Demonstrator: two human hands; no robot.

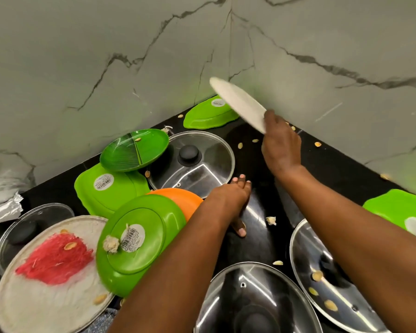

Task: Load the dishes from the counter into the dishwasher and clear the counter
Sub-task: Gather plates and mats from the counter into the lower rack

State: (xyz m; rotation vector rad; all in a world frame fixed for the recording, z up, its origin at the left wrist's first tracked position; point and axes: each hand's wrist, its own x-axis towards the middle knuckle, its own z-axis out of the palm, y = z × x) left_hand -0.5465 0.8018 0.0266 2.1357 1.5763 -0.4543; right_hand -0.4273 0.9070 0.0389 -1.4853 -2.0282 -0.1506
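Two hands at work: right hand point(281, 144) clamps a pale round paper plate point(239, 104) tilted above the black bench point(334, 164); left hand point(231, 198) rests flat, fingers spread, holding nothing. Best to level the plate before carrying, so crumbs stay on it, then stack the green plastic plates point(139, 243) beneath.

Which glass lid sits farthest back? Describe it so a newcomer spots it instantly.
Start at the marble wall corner and drop to the black counter. The round glass lid with a black knob lies flat there, ahead of the left hand. A green leaf-patterned plate overlaps only this lid.
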